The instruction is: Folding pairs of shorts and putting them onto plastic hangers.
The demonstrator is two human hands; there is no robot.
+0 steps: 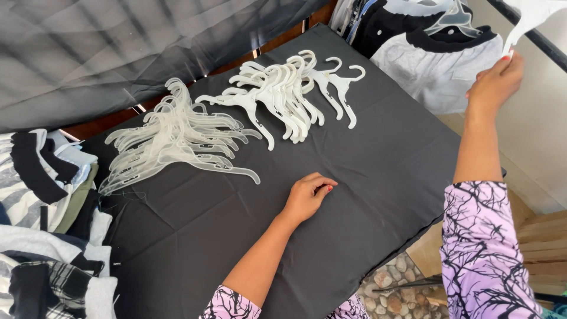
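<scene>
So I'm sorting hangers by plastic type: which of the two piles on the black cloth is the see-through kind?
The see-through pile is the one farther to the left, nearer the folded clothes. The other pile is opaque white.

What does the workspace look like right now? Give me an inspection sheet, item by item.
Surface: table covered with black cloth, lying mostly flat.
Job's things: white plastic hanger raised near the dark rail; pile of white plastic hangers and pile of clear plastic hangers on the cloth.
Clutter: stack of folded striped and grey garments at the left edge.
Hands: left hand rests on the cloth, empty; right hand holds the raised hanger.
Cables: nothing seen.
Surroundings: white-and-black garments hanging behind; stone floor below.
</scene>
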